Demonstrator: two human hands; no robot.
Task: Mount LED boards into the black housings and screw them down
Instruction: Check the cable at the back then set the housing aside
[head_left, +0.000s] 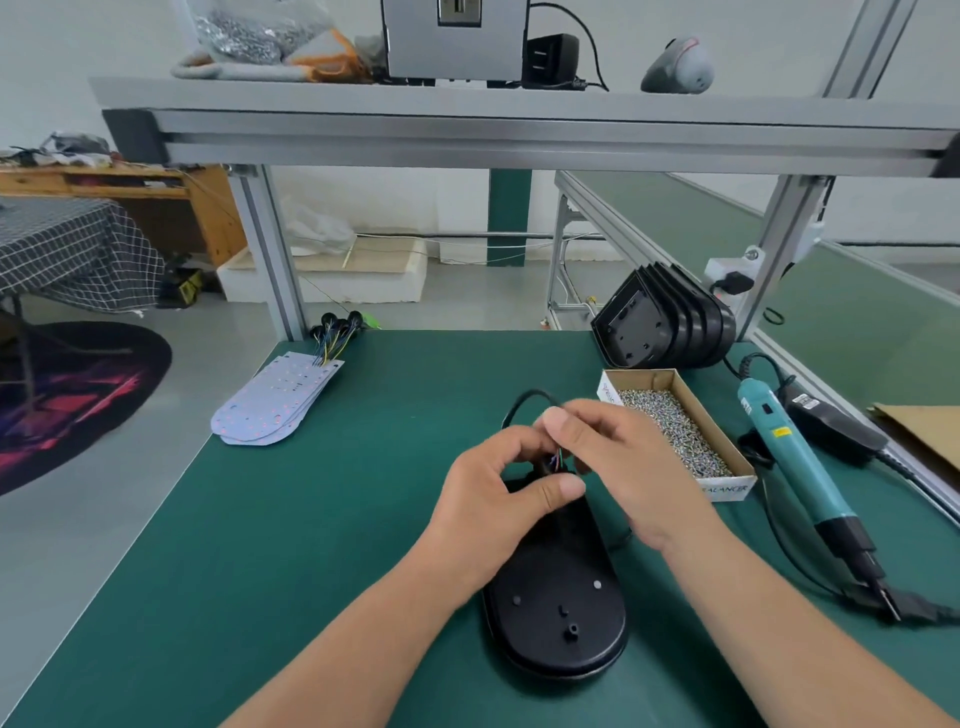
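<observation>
Head view: hands (498, 483) (618, 467) hide where wires (557, 460) meet housing (556, 623).

The front label of the screw box (725, 489) reads partly "EALANCER"; other labels are too small to read.

matt black plastic housing (558, 613); smooth green mat (311, 519); cardboard box (691, 400)

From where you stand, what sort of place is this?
Probably a small electronics assembly workshop. The signs are a green-matted workbench, a stack of LED boards with wires attached, and an open box of screws beside an electric screwdriver.
</observation>
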